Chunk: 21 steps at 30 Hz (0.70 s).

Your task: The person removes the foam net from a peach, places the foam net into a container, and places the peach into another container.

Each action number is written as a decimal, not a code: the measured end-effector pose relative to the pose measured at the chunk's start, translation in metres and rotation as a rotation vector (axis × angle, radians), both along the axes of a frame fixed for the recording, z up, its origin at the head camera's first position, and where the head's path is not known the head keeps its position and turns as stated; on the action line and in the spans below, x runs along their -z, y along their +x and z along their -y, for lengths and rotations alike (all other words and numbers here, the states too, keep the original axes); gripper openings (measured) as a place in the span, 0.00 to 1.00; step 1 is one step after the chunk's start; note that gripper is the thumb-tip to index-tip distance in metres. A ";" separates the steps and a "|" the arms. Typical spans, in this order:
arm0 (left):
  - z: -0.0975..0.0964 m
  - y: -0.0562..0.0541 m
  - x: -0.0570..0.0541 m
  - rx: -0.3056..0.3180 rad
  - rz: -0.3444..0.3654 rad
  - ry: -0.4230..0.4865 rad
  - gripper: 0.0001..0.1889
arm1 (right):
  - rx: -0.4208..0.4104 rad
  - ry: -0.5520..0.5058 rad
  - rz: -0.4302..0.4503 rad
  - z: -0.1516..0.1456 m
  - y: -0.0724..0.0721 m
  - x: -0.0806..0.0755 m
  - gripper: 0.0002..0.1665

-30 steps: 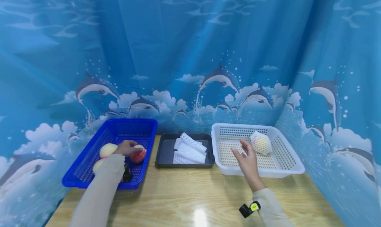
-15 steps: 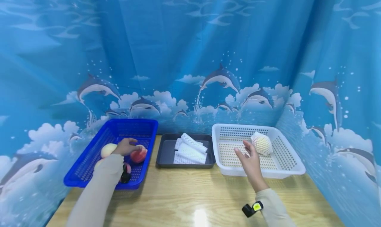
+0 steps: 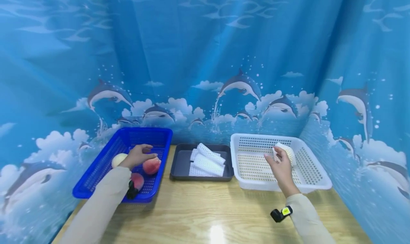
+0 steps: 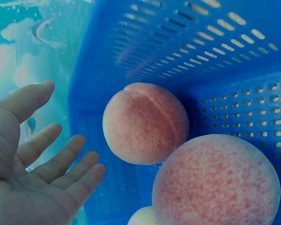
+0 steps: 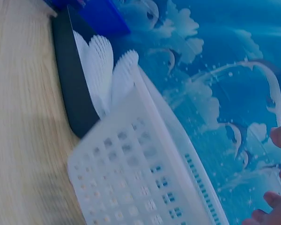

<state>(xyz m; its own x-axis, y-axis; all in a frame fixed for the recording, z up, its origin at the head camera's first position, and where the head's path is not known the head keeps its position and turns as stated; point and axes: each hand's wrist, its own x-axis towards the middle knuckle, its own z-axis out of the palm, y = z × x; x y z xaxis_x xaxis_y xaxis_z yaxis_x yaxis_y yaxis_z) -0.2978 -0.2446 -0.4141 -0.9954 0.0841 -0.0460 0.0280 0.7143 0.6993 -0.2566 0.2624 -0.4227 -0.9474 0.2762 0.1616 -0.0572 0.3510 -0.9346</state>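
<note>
My left hand [image 3: 137, 156] is over the blue basket, its fingers spread apart and holding nothing in the left wrist view. Closest to it in the head view is a red peach [image 3: 151, 165]; a second red peach [image 3: 137, 181] lies nearer the basket's front, beside the wrist strap. A pale fruit [image 3: 118, 160] sits left of the hand. In the left wrist view a creased peach [image 4: 145, 124] lies beyond a larger-looking speckled one [image 4: 218, 183]. My right hand [image 3: 282, 169], fingers loosely bent, is over the white basket. It partly covers a fruit in a foam net [image 3: 290, 154].
The blue basket [image 3: 166, 141] stands left on the wooden table [image 3: 198, 208]. Between the baskets is a dark tray [image 3: 179, 165] with several white foam nets [image 3: 206, 164]. The white basket [image 3: 250, 183] stands right. A dolphin-print curtain [image 3: 205, 59] hangs behind.
My left hand has lifted slightly, and the front red peach shows more beside the wrist. My right hand has shifted right, now overlapping the netted fruit. The head view has turned slightly left.
</note>
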 end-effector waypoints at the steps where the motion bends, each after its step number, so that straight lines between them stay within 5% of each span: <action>1: -0.002 0.002 -0.001 0.003 -0.006 0.010 0.32 | 0.007 0.011 0.003 -0.005 -0.002 0.000 0.41; 10: -0.008 0.018 -0.010 -0.016 0.025 0.031 0.36 | 0.091 0.080 0.122 -0.034 -0.019 0.001 0.43; 21: -0.021 0.038 -0.022 0.024 -0.007 0.090 0.35 | 0.136 0.079 0.164 -0.055 -0.036 0.001 0.43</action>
